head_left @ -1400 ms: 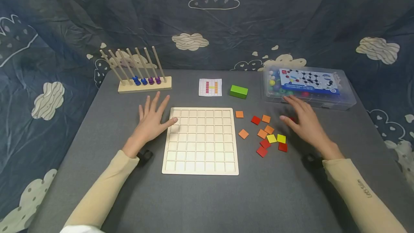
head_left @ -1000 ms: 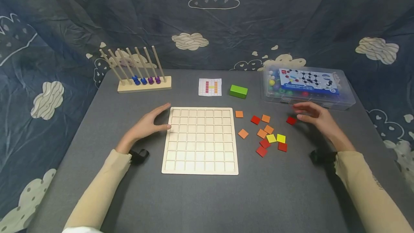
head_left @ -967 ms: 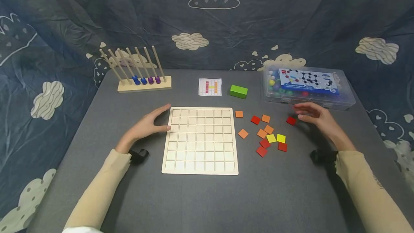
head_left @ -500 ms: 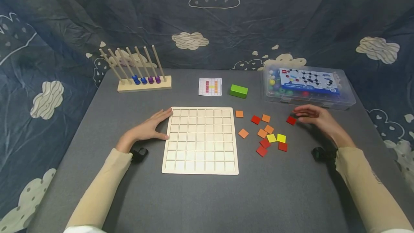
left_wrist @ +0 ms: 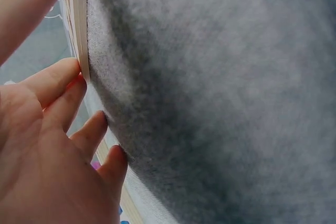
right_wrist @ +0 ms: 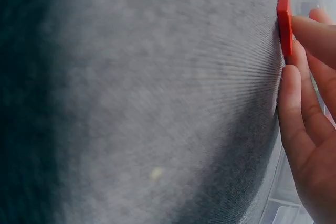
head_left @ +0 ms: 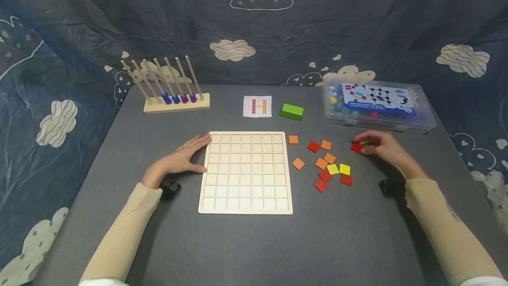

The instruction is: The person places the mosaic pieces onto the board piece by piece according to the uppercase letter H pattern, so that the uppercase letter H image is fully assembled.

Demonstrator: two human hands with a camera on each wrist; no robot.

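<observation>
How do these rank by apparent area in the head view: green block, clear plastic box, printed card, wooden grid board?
1. wooden grid board
2. clear plastic box, though wider
3. printed card
4. green block

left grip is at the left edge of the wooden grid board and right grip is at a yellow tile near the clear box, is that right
Not yellow: the right grip is at a red tile, as the right wrist view shows. The rest holds: left grip at the left edge of the wooden grid board.
</observation>
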